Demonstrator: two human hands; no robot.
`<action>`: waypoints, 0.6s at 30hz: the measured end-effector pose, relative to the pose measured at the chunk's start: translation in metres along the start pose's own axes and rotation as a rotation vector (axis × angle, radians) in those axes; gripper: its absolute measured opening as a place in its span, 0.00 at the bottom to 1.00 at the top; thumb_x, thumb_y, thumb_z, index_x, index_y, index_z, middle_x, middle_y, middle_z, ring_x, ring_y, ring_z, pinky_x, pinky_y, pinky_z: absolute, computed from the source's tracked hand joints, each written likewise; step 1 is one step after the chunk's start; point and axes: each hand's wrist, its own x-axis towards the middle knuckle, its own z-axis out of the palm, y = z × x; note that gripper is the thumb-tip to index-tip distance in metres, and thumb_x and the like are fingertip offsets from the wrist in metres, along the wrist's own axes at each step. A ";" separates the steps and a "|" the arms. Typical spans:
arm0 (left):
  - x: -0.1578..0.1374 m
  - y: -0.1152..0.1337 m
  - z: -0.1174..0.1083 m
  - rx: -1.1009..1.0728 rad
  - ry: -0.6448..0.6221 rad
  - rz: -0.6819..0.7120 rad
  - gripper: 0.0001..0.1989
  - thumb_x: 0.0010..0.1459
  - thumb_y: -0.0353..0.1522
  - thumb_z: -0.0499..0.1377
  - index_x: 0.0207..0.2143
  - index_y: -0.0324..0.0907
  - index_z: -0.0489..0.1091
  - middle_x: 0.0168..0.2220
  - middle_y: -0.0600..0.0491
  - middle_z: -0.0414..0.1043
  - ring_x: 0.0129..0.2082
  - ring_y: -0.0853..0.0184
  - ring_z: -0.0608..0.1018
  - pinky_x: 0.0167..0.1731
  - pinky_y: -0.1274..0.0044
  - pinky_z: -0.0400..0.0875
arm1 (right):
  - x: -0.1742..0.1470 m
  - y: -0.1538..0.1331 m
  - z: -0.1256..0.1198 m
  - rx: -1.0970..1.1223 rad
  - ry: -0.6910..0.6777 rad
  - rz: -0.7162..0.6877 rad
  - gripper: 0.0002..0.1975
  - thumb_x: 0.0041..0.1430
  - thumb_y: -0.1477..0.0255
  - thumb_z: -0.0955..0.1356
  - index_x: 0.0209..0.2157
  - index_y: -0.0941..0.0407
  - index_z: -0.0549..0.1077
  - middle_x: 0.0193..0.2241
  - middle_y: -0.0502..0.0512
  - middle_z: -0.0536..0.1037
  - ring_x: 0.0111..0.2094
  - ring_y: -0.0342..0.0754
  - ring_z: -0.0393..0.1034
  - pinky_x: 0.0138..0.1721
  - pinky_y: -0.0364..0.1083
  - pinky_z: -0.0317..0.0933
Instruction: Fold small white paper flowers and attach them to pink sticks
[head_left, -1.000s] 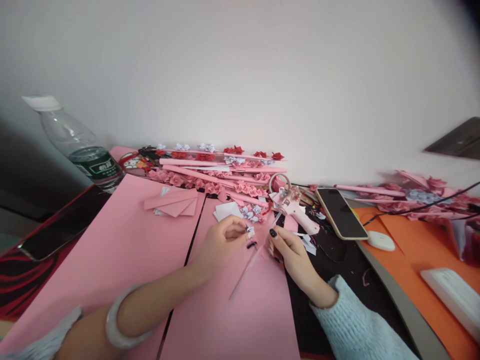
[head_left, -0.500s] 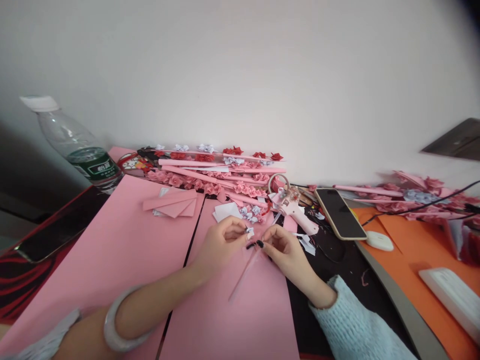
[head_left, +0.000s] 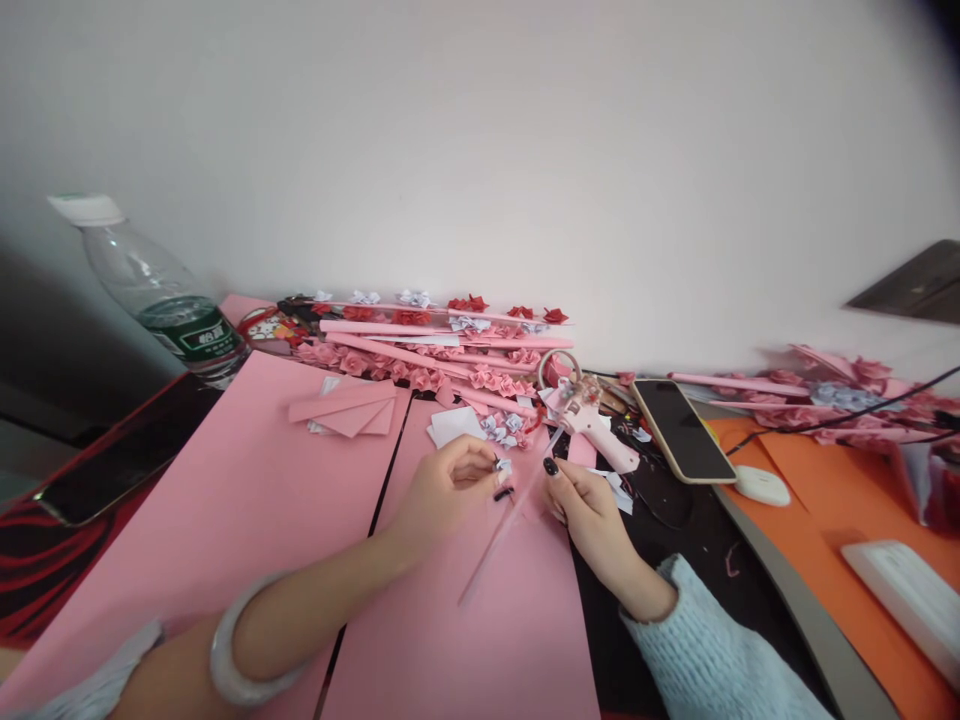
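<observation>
White paper, folded small: a flower [head_left: 505, 468] at the fingertips of the left hand [head_left: 442, 492], over the pink sheet [head_left: 450, 660]. Thumb and fingers pinch it. Too small, from where I stand, to make out which way its face points; it looks compact, with no clear long axis.

Right hand [head_left: 589, 505] just beside, fingers curled in, thumb on top; cannot tell whether anything thin is caught inside.

Between the hands, a clear stick [head_left: 484, 570]. Long axis slants: near end toward the person and leftward, far end up and right to the pink gun [head_left: 600, 435]. Gun lies on its side, handle pointing right and toward the person.

Beyond the left hand, white slips [head_left: 452, 424] and a cluster of white blooms [head_left: 504, 430]. Pink stems [head_left: 390, 347] lie crosswise along the wall. Phone [head_left: 684, 430] right of the gun.
</observation>
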 end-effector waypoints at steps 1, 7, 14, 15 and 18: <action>0.000 0.000 0.000 0.003 -0.002 0.002 0.06 0.51 0.31 0.60 0.32 0.40 0.66 0.34 0.51 0.74 0.37 0.65 0.77 0.40 0.74 0.71 | 0.000 0.000 0.000 -0.003 0.000 0.001 0.22 0.64 0.62 0.57 0.18 0.55 0.56 0.15 0.45 0.57 0.18 0.39 0.50 0.20 0.42 0.46; 0.000 0.001 0.001 -0.007 -0.027 -0.010 0.07 0.51 0.32 0.60 0.33 0.40 0.66 0.35 0.50 0.74 0.39 0.64 0.77 0.41 0.73 0.70 | 0.002 -0.002 0.001 0.000 0.070 -0.022 0.08 0.60 0.68 0.61 0.28 0.56 0.64 0.22 0.47 0.63 0.20 0.41 0.56 0.21 0.41 0.52; 0.001 -0.001 0.001 -0.047 -0.111 0.000 0.06 0.52 0.29 0.60 0.33 0.40 0.65 0.36 0.50 0.75 0.40 0.65 0.77 0.43 0.73 0.69 | 0.003 -0.006 0.004 -0.072 0.008 -0.059 0.08 0.52 0.78 0.63 0.35 0.56 0.69 0.31 0.52 0.71 0.24 0.42 0.61 0.22 0.41 0.57; 0.001 -0.002 0.001 -0.051 -0.129 -0.001 0.06 0.52 0.29 0.60 0.33 0.40 0.65 0.36 0.50 0.75 0.40 0.65 0.77 0.43 0.74 0.69 | 0.003 -0.006 0.004 -0.081 -0.001 -0.057 0.07 0.52 0.79 0.64 0.34 0.56 0.69 0.30 0.52 0.71 0.24 0.42 0.62 0.22 0.41 0.57; 0.002 -0.005 0.001 -0.049 -0.157 -0.019 0.06 0.51 0.28 0.60 0.33 0.40 0.65 0.35 0.51 0.74 0.39 0.65 0.77 0.42 0.73 0.69 | 0.003 -0.004 0.004 -0.114 -0.014 -0.041 0.05 0.52 0.78 0.64 0.32 0.56 0.70 0.26 0.51 0.71 0.23 0.42 0.62 0.23 0.42 0.57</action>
